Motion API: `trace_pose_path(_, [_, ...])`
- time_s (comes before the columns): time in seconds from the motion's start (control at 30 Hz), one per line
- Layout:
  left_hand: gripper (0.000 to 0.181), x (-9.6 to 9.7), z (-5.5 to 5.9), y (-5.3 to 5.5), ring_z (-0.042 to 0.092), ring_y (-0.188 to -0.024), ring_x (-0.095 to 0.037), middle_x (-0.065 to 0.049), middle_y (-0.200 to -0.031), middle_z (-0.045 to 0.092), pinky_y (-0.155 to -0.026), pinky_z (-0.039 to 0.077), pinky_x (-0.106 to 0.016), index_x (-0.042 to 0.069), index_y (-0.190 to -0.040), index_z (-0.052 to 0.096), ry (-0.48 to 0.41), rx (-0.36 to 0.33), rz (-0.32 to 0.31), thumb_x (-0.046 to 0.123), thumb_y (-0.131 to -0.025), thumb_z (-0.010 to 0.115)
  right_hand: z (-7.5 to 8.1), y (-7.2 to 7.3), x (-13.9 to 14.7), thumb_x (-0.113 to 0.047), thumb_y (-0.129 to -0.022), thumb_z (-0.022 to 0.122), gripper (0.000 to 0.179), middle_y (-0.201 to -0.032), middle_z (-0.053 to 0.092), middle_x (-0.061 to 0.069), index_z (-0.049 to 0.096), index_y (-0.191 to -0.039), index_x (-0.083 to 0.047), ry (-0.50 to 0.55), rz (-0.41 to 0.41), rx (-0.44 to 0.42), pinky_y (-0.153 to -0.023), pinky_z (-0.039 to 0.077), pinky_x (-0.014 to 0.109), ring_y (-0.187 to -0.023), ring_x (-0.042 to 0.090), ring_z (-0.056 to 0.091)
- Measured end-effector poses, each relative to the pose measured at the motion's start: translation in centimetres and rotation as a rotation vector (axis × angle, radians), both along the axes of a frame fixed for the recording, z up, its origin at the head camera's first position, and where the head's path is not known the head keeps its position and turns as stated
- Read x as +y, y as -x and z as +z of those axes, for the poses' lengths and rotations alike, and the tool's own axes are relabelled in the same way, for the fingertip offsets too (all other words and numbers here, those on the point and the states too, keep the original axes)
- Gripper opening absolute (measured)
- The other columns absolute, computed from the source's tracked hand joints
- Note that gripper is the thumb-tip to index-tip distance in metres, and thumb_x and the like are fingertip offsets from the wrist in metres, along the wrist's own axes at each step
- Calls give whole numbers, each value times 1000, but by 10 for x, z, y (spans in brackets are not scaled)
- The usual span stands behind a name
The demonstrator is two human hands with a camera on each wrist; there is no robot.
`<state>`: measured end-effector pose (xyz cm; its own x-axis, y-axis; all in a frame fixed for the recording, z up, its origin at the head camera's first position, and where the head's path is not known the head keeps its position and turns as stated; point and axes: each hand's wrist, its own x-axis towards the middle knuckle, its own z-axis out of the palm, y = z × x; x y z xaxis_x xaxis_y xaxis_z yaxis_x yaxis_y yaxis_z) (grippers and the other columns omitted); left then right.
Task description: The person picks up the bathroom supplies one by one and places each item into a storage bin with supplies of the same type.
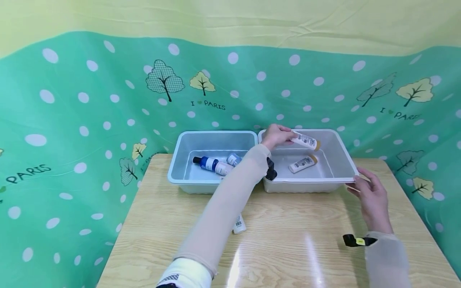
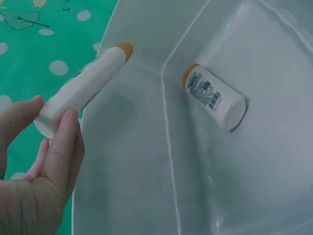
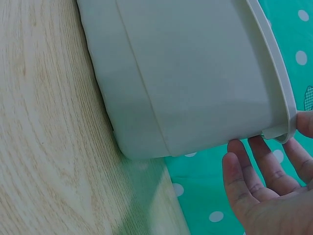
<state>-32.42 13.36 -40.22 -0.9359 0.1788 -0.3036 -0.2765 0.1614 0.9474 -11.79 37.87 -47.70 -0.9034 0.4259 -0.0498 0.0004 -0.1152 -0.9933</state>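
My left hand (image 1: 276, 135) pinches the base of a white bottle with a gold cap (image 1: 305, 140), held tilted over the grey bin on the right (image 1: 309, 180). In the left wrist view, thumb and fingers sit at the end of this bottle (image 2: 83, 90), its cap pointing away. A second white bottle with a gold cap (image 1: 301, 164) lies on that bin's floor. At the bin's front right corner, my right hand (image 1: 371, 196) grips the rim. Its thumb is at the rim and its fingers are beneath, against the bin's outer wall (image 3: 195, 83) in the right wrist view.
A light blue bin (image 1: 196, 182) stands to the left with several bottles, one a dark blue bottle (image 1: 207, 163). Another white bottle (image 1: 239, 225) lies on the wooden table (image 1: 288, 228), partly behind my left sleeve. A green dotted cloth (image 1: 216, 88) hangs behind.
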Motion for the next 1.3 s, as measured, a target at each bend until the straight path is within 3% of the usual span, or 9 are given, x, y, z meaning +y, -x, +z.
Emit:
trace_pose_path(0.23, [15,2,-6,3,69,-72,-17,-5,-85,69,-69,61,-27,5,-96,74,139,-33,-49,9,-84,82,0,0,1,-28,-99,65,49,-118,66,-1,52,-145,-17,-28,-10,-40,-76,57,18,-98,11,68])
trace_pose_path(0.4, [14,2,-5,3,69,-72,-18,-4,-84,68,-63,60,-25,5,-97,74,159,-5,-24,6,-84,81,0,-1,1,-30,-100,65,49,-124,63,3,51,-146,-18,-40,-3,-43,-77,57,17,-103,13,67])
trace_pose_path(0.6, [29,-1,2,-8,70,-79,-20,-7,-93,68,-63,60,-23,2,-114,69,34,9,13,7,-88,78,0,-1,0,-31,-100,64,49,-126,62,5,51,-146,-19,-53,-1,-46,-77,57,17,-103,13,67])
trace_pose_path(0.73, [38,-8,10,-17,71,-85,-22,-7,-98,69,-66,61,-24,-2,-123,65,-82,26,-37,7,-88,77,-1,-1,0,-30,-100,65,48,-122,64,3,52,-145,-18,-44,-1,-37,-76,57,18,-100,12,67])
trace_pose_path(0.87, [39,-20,22,-25,72,-83,-22,-7,-96,70,-66,61,-27,-3,-121,65,-175,55,-85,5,-86,79,-2,0,1,-28,-99,66,49,-117,66,1,52,-144,-16,-23,-1,-16,-76,58,19,-97,12,69])
trace_pose_path(1.07, [35,-55,36,-45,73,-85,-22,-7,-97,72,-72,62,-29,0,-120,66,-245,138,-135,6,-88,78,-3,2,0,-27,-100,65,48,-115,67,-1,52,-144,-16,-24,0,-19,-76,58,19,-95,10,69])
trace_pose_path(1.3, [36,-99,43,-70,72,-92,-26,-13,-106,71,-80,61,-34,-2,-124,62,-353,212,-130,4,-91,74,-1,0,0,-28,-99,65,49,-121,64,1,51,-145,-17,-9,5,-27,-75,57,17,-97,9,67])
